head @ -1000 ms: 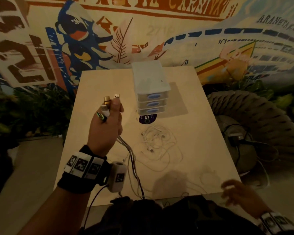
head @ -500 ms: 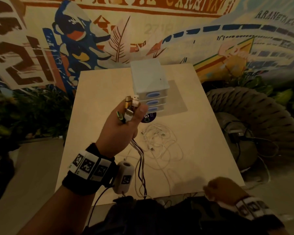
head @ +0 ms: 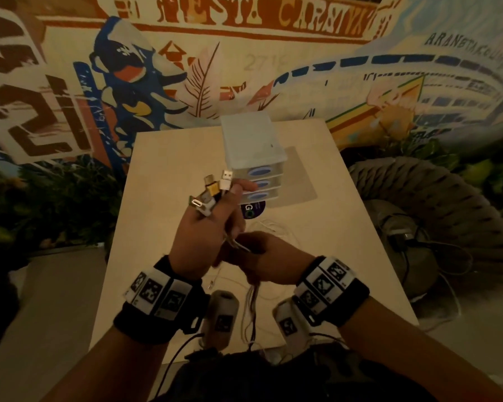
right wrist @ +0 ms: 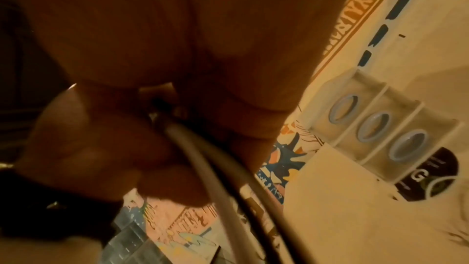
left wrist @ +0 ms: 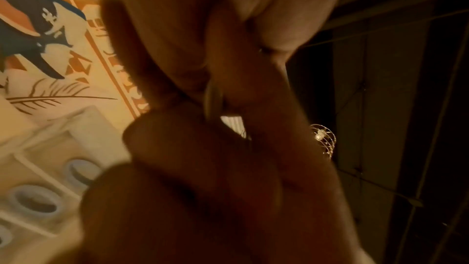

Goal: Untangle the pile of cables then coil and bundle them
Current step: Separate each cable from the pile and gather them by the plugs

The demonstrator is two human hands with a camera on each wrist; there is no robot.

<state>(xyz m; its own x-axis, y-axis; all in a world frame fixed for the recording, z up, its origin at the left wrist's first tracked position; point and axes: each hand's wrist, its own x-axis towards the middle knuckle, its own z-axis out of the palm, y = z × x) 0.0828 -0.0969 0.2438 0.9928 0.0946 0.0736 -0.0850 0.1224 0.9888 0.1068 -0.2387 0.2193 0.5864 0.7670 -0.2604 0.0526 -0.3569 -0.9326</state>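
the bunch of usb cables (head: 251, 300) is up off the table, near the middle of the head view, its plugs (head: 214, 188) fanned out above the left hand (head: 204, 236), a white usb-a plug and a gold one topmost. the left hand is curled tight around the cables just under the plugs. right below it and touching it, the right hand (head: 269, 261) is closed around the same strands, which hang down from it toward the near table edge; the right wrist view shows a grey cord and a dark one (right wrist: 228, 184) running out of that fist. behind the hands, white earphone wires (head: 276, 227) lie loose on the pale table (head: 163, 175). further up the frame stands a small white three-drawer organiser (head: 251, 143) with blue oval handles, a dark round sticker (head: 251, 210) at its foot. a painted mural (head: 128, 82) fills the top of the frame.
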